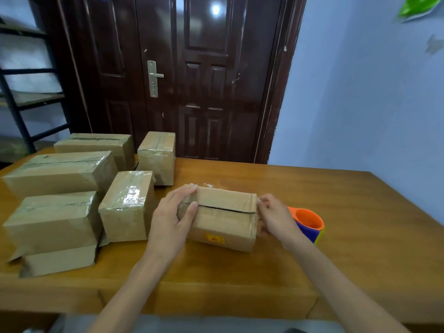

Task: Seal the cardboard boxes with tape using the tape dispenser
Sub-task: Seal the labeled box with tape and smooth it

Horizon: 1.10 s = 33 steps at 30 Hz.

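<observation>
A small cardboard box (pixel 223 218) lies in the middle of the wooden table (pixel 348 236), its two top flaps closed with a dark slit between them and a yellow label on its near side. My left hand (pixel 171 216) grips the box's left end, thumb on the top seam. My right hand (pixel 275 218) holds the right end with curled fingers. Just behind my right hand sits the tape dispenser (pixel 308 223), orange, purple and yellow, partly hidden by the hand.
Several taped cardboard boxes crowd the table's left side, the nearest one (pixel 128 205) right beside my left hand. A dark wooden door (pixel 192 75) stands behind the table, a black shelf frame (pixel 21 97) at far left, a blue wall at right.
</observation>
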Available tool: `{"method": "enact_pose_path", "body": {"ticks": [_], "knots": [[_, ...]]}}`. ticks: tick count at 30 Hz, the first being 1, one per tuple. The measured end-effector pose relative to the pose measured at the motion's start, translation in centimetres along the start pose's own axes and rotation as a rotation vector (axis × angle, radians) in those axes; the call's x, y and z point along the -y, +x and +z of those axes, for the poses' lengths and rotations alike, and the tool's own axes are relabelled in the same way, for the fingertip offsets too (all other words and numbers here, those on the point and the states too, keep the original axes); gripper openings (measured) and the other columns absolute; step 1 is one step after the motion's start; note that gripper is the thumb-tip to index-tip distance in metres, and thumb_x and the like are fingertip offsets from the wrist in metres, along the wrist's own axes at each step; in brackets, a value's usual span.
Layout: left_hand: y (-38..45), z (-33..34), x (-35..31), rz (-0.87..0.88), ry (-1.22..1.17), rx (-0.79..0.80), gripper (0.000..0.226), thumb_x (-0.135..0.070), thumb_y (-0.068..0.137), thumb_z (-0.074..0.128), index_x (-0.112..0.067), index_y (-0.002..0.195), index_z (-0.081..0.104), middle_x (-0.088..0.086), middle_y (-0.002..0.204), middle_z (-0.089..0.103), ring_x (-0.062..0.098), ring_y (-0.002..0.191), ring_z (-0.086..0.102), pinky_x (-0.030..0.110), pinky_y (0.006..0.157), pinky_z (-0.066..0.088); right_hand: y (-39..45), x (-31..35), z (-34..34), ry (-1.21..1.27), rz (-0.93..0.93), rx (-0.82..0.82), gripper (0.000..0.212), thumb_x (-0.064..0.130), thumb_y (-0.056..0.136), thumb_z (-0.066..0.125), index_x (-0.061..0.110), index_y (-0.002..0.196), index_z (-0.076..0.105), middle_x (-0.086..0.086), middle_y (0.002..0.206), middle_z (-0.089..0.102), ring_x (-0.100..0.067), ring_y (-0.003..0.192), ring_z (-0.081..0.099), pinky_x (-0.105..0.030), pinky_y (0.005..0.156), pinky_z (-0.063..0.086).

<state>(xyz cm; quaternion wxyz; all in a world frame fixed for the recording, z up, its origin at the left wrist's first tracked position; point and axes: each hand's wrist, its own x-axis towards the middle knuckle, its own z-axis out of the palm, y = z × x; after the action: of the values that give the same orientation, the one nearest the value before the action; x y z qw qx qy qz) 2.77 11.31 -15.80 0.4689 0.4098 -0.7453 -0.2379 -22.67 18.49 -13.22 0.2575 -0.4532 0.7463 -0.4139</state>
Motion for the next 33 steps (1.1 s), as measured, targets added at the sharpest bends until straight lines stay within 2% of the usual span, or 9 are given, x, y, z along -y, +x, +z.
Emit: {"method": "enact_pose_path", "body": {"ticks": [2,5,8,10,13,16,21,27,33], "knots": [[0.4,0.8,-0.4,-0.024,0.049,0.0,0.044,-0.045,0.1,0.055,-0.038,0.144,0.058,-0.013,0.148,0.058,0.009,0.136,0.051,0.049,0.108,0.053,-0.8,-0.1,-0.1,0.065,-0.15,-0.146,0.026,0.052,0.11,0.038,0.04,0.123,0.057,0.01,0.116,0.071,-0.006,0.083,0.072,-0.029,0.069,0.063],[1.5,2.0,-0.9,-0.094,0.159,-0.003,0.045,-0.048,0.105,0.05,-0.038,0.148,0.054,-0.007,0.15,0.057,0.015,0.135,0.053,0.044,0.103,0.056,-2.5,-0.7,0.1,0.145,-0.285,-0.037,0.035,0.067,0.102,0.039,0.062,0.137,0.044,0.027,0.141,0.054,0.006,0.121,0.058,-0.026,0.095,0.056],[1.9,2.9,-1.1,-0.148,0.09,0.028,0.054,-0.057,0.105,0.044,-0.04,0.156,0.042,-0.005,0.154,0.053,0.021,0.14,0.05,0.049,0.11,0.05,-3.4,-1.3,1.1,-0.131,-0.372,0.044,0.066,0.07,0.093,0.052,0.053,0.154,0.032,0.028,0.16,0.032,0.005,0.138,0.039,-0.028,0.106,0.049],[1.7,3.0,-1.1,-0.221,-0.072,0.021,0.064,-0.062,0.101,0.048,-0.043,0.16,0.029,-0.004,0.159,0.049,0.024,0.142,0.049,0.055,0.111,0.05,-2.6,-1.5,1.5,-0.14,-0.391,-0.031,0.067,0.06,0.096,0.059,0.049,0.157,0.033,0.022,0.164,0.03,0.0,0.144,0.034,-0.035,0.113,0.048],[1.7,3.1,-0.5,-0.294,-0.154,0.01,0.067,-0.061,0.098,0.053,-0.044,0.158,0.029,-0.004,0.155,0.052,0.024,0.137,0.054,0.053,0.104,0.056,-0.9,-0.8,1.4,-0.028,-0.339,-0.073,0.062,0.045,0.101,0.063,0.045,0.157,0.036,0.018,0.162,0.037,-0.001,0.144,0.036,-0.039,0.116,0.046],[3.2,3.9,0.5,-0.294,-0.158,0.013,0.062,-0.055,0.099,0.057,-0.039,0.157,0.039,-0.005,0.151,0.055,0.021,0.138,0.053,0.05,0.103,0.058,1.2,0.3,1.6,-0.018,-0.309,-0.059,0.071,0.039,0.103,0.063,0.042,0.162,0.026,0.012,0.165,0.036,-0.009,0.148,0.036,-0.038,0.115,0.044],[6.9,6.0,1.5,-0.328,-0.114,-0.043,0.061,-0.043,0.106,0.055,-0.024,0.161,0.038,0.004,0.157,0.052,0.027,0.146,0.046,0.048,0.115,0.044,5.1,1.7,2.7,-0.056,-0.228,-0.043,0.087,0.034,0.102,0.065,0.039,0.167,0.007,0.006,0.171,0.028,-0.025,0.156,0.029,-0.046,0.121,0.035],[11.0,8.0,3.5,-0.355,-0.16,-0.048,0.056,-0.043,0.106,0.056,-0.024,0.158,0.045,0.003,0.151,0.058,0.028,0.142,0.05,0.052,0.115,0.047,9.4,2.3,2.8,-0.005,-0.136,-0.044,0.097,0.035,0.101,0.067,0.034,0.167,-0.003,-0.004,0.17,0.029,-0.031,0.155,0.029,-0.049,0.121,0.034],[13.9,9.4,3.2,-0.335,-0.128,-0.024,0.05,-0.036,0.109,0.052,-0.016,0.155,0.046,0.006,0.146,0.06,0.026,0.137,0.054,0.042,0.11,0.049,12.5,2.6,2.8,0.008,-0.099,-0.046,0.095,0.036,0.102,0.065,0.03,0.167,-0.004,-0.006,0.168,0.033,-0.032,0.154,0.03,-0.049,0.121,0.033]]}}
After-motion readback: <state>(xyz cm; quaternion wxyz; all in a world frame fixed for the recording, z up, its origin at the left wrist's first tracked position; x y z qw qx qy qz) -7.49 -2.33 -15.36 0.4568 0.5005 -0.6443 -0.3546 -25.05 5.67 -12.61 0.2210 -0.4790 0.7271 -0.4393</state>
